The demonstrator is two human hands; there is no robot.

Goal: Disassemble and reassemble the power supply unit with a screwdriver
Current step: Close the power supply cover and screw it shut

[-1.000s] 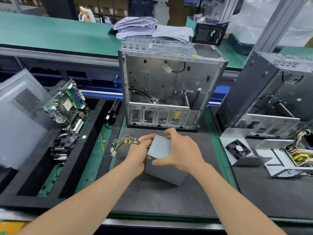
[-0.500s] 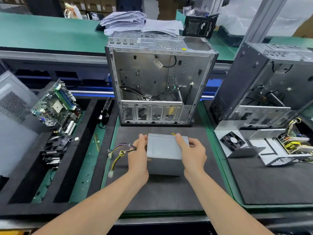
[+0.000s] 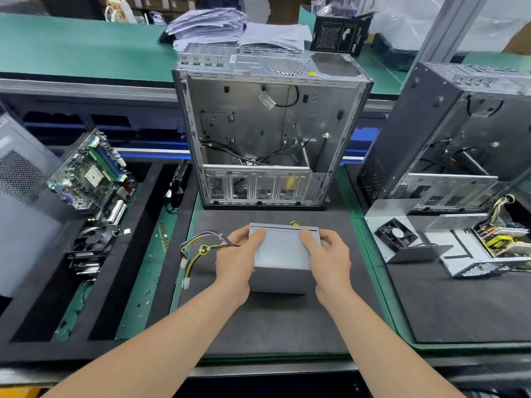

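Observation:
A grey metal power supply unit (image 3: 283, 254) stands on the dark mat (image 3: 275, 323) in front of me. My left hand (image 3: 237, 258) grips its left side, thumb over the top face. Its right side is gripped by my right hand (image 3: 327, 258) in the same way. A bundle of yellow, purple and black cables (image 3: 201, 248) runs out from the unit's left side and ends in white connectors on the mat. A small yellow tip (image 3: 293, 223) shows just behind the unit. No screwdriver is plainly in view.
An open, gutted computer case (image 3: 267, 133) stands upright just behind the unit. A second case (image 3: 448, 133) and an opened power supply with a fan (image 3: 398, 234) lie to the right. A motherboard (image 3: 92, 176), a cooler fan (image 3: 92, 242) and loose screws sit in the left trays.
The unit was tilted and turned in my hands a second ago; it now sits square on the mat with one hand on each side. The view has shifted slightly.

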